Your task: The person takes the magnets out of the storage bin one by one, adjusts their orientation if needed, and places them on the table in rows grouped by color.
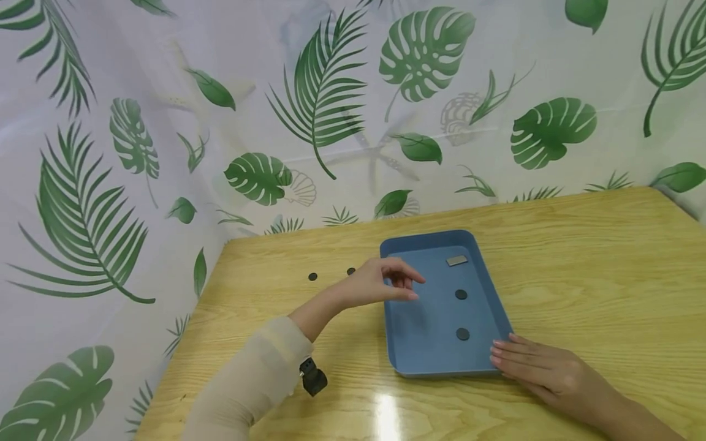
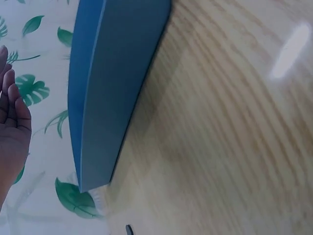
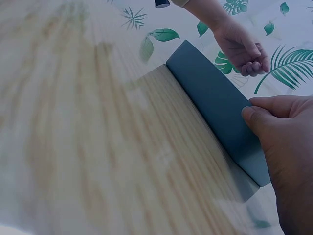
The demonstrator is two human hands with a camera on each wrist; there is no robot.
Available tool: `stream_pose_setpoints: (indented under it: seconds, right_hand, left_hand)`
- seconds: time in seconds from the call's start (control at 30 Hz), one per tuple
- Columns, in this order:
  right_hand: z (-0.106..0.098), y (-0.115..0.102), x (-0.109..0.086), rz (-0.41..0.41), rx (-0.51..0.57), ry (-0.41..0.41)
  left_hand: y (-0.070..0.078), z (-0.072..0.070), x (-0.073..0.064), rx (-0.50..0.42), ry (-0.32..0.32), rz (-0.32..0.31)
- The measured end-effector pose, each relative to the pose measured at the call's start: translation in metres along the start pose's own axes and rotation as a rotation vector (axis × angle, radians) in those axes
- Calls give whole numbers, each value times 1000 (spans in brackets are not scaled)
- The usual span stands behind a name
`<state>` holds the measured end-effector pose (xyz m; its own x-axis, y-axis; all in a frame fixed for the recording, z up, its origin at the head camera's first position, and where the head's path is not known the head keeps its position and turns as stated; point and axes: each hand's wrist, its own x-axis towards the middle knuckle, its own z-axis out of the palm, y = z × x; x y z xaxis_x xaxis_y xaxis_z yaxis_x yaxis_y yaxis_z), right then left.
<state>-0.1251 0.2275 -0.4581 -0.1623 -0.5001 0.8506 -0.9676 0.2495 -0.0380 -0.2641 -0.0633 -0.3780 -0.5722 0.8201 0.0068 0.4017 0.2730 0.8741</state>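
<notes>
A blue rectangular tray (image 1: 436, 370) lies on the table. Over its left part hovers my left hand (image 1: 380, 283), thumb and loosely bent fingers apart with nothing between them. My right hand (image 1: 546, 373) is at the tray's near right corner; in the right wrist view its thumb (image 3: 259, 117) and index finger pinch the rim. Inside the tray are a flat grey rectangular piece (image 1: 456, 261) and two dark round discs, one disc (image 1: 461, 294) in the middle and another disc (image 1: 463, 334) nearer me. Fingers of the left hand (image 2: 13, 117) show at the left wrist view's edge.
Left of the tray, two small black discs lie on the wooden table (image 1: 579, 263): one disc (image 1: 312, 277) in full view, the other disc (image 1: 350, 271) partly behind my left hand. A leaf-patterned cloth (image 1: 353, 122) hangs behind the table and along its left side.
</notes>
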Motion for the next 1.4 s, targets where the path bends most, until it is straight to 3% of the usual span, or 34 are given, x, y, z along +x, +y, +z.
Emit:
stream_pose_setpoints:
  seconds: [0.23,0.47,0.87,1.2,1.4]
  right_hand:
    - [1,0,-4,23,-27,-31]
    - [1,0,-4,27,-5,-25]
    - [0,-2,0,6,31,-1]
    - [0,0,-1,4,44,13]
    - [1,1,-2,-2,55,17]
  left_hand:
    - [-2,16,10,2,-64,37]
    - [-5,28,15,-20,-133,26]
    - [-14,44,32,59,-172,54]
    - [-26,58,46,113,-202,22]
    - [-32,66,49,250,-278,28]
